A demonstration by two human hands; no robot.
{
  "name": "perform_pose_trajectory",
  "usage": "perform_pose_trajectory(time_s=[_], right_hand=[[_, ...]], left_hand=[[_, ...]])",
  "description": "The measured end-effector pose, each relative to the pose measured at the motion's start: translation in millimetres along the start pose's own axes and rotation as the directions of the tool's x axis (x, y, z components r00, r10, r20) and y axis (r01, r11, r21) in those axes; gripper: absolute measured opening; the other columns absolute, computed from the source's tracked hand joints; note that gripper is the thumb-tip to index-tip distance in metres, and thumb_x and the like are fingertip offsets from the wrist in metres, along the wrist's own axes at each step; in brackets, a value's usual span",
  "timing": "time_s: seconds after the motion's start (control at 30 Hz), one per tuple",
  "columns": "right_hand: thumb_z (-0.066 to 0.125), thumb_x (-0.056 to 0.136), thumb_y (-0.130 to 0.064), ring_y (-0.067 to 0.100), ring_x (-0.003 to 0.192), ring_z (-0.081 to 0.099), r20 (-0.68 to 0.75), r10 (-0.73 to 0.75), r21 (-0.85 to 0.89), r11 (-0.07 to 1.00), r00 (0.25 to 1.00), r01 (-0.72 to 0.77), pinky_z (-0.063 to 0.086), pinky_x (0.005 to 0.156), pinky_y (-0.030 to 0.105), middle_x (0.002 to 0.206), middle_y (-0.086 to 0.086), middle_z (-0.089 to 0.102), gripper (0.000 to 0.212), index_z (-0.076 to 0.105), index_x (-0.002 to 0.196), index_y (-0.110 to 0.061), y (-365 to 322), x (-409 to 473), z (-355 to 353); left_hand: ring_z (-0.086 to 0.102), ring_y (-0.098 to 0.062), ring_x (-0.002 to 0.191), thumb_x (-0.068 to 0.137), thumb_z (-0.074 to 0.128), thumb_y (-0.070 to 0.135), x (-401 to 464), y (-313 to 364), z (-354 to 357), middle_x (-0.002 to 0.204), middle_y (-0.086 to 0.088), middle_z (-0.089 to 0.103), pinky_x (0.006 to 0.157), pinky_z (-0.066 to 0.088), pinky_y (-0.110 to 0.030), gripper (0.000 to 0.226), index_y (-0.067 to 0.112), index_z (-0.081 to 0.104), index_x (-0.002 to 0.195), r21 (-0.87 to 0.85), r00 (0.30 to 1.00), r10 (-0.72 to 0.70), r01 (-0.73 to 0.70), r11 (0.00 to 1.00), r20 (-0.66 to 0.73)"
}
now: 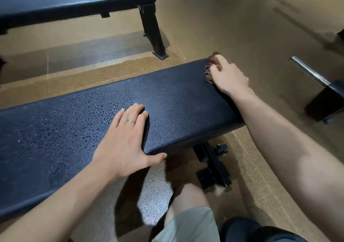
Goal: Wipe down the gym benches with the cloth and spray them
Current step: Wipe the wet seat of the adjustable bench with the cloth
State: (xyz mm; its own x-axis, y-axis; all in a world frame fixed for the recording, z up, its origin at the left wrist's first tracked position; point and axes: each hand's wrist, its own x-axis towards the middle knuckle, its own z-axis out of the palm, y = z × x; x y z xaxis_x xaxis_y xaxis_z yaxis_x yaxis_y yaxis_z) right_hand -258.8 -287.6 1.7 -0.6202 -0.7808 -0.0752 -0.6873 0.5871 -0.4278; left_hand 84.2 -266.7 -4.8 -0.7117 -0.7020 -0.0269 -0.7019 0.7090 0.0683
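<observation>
You see two benches: on the near bench (pixel 176 100), your left hand (pixel 124 139) lies flat, fingers straight; your right hand (pixel 227 74) grips one cloth (pixel 209 70); the far bench (pixel 74 1) sits upper left.

Steel bar (pixel 309 71), tan floor (pixel 223 27)

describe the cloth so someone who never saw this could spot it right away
Start at the near bench, the one spotted with droplets. Follow it to its far right end, where the right hand grips the cloth. It is a small reddish-brown bunch, the only non-black thing on the pad besides the hands.
</observation>
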Motion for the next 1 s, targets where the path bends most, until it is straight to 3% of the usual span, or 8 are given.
perform_pose_trajectory(time_s=[0.13, 0.23, 0.37, 0.5, 0.63, 0.73, 0.87, 1.0], right_hand=[[0.028, 0.102, -0.052, 0.044, 0.123, 0.050, -0.120, 0.099, -0.095, 0.989, 0.988, -0.111, 0.038, 0.104, 0.052, 0.138, 0.018, 0.048, 0.050, 0.030, 0.152, -0.047, 23.1, -70.1, 5.8], [0.033, 0.102, -0.047, 0.042, 0.136, 0.037, -0.216, 0.118, -0.153, 0.976, 0.969, -0.153, 0.029, 0.114, 0.055, 0.152, 0.018, 0.040, 0.053, 0.036, 0.155, -0.043, 15.5, -112.2, 24.8], [0.030, 0.095, -0.044, 0.039, 0.149, 0.026, -0.237, -0.017, -0.197, 0.980, 0.971, -0.031, 0.011, 0.123, 0.060, 0.163, 0.010, 0.036, 0.057, 0.047, 0.149, -0.043, -32.7, -172.5, 56.9], [0.031, 0.095, -0.043, 0.034, 0.151, 0.026, -0.159, -0.238, -0.218, 0.955, 0.958, 0.201, 0.010, 0.126, 0.057, 0.163, 0.006, 0.038, 0.056, 0.049, 0.148, -0.042, -87.8, -222.0, 85.3], [0.034, 0.099, -0.045, 0.030, 0.150, 0.031, -0.125, -0.317, -0.263, 0.924, 0.940, 0.276, 0.017, 0.125, 0.053, 0.162, 0.002, 0.041, 0.052, 0.048, 0.148, -0.045, -83.2, -222.0, 87.4], [0.031, 0.100, -0.046, 0.028, 0.147, 0.035, -0.095, -0.296, -0.316, 0.914, 0.951, 0.253, 0.022, 0.123, 0.052, 0.161, 0.003, 0.041, 0.051, 0.047, 0.149, -0.042, -65.6, -185.1, 71.7], [0.021, 0.099, -0.049, 0.034, 0.151, 0.026, -0.106, -0.085, -0.305, 0.951, 0.991, 0.049, 0.019, 0.123, 0.057, 0.166, 0.005, 0.031, 0.057, 0.038, 0.153, -0.042, -81.6, -168.8, 70.6], [0.035, 0.094, -0.043, 0.035, 0.148, 0.035, -0.112, -0.274, -0.246, 0.939, 0.955, 0.241, 0.023, 0.121, 0.058, 0.161, 0.005, 0.042, 0.053, 0.052, 0.144, -0.044, -156.1, -243.4, 114.0]], left_hand=[[0.018, -0.025, 0.156, 0.063, 0.047, 0.094, 0.0, 0.3, -1.4, 0.163, -0.012, 0.030, 0.128, 0.009, -0.045, 0.125, 0.005, 0.039, 0.150, -0.007, 1.000, -0.002, 0.003, 1.000, 0.009], [0.018, -0.026, 0.156, 0.063, 0.048, 0.093, -0.5, -0.2, -2.9, 0.162, -0.012, 0.030, 0.129, 0.009, -0.044, 0.124, 0.006, 0.039, 0.150, -0.031, 1.000, 0.012, -0.013, 0.999, -0.012], [0.019, -0.026, 0.155, 0.065, 0.050, 0.092, -1.4, -3.2, -2.3, 0.161, -0.012, 0.031, 0.128, 0.010, -0.045, 0.119, 0.006, 0.040, 0.147, -0.074, 0.998, 0.043, -0.046, 0.996, -0.043], [0.018, -0.025, 0.156, 0.069, 0.042, 0.090, -17.5, -26.8, -7.4, 0.165, -0.010, 0.030, 0.128, 0.009, -0.047, 0.119, 0.006, 0.036, 0.154, -0.102, 0.996, 0.049, -0.057, 0.993, -0.076], [0.022, -0.026, 0.155, 0.072, 0.037, 0.096, -83.6, -93.6, -7.3, 0.166, -0.006, 0.030, 0.127, 0.014, -0.050, 0.120, 0.010, 0.035, 0.156, -0.017, 0.997, -0.039, 0.038, 0.999, -0.073], [0.018, -0.022, 0.156, 0.073, 0.028, 0.098, -102.5, -117.3, -5.2, 0.167, -0.003, 0.027, 0.127, 0.012, -0.049, 0.120, 0.013, 0.032, 0.158, -0.010, 0.997, -0.070, 0.070, 0.997, -0.034], [0.012, -0.021, 0.158, 0.074, 0.028, 0.097, -98.7, -114.1, -8.0, 0.168, -0.004, 0.023, 0.128, 0.008, -0.048, 0.121, 0.012, 0.029, 0.159, -0.047, 0.997, -0.072, 0.070, 0.996, -0.042], [0.015, -0.024, 0.157, 0.073, 0.031, 0.094, -101.0, -114.5, -5.5, 0.168, -0.007, 0.026, 0.127, 0.010, -0.050, 0.120, 0.009, 0.032, 0.157, -0.062, 0.995, -0.076, 0.072, 0.995, -0.057]])
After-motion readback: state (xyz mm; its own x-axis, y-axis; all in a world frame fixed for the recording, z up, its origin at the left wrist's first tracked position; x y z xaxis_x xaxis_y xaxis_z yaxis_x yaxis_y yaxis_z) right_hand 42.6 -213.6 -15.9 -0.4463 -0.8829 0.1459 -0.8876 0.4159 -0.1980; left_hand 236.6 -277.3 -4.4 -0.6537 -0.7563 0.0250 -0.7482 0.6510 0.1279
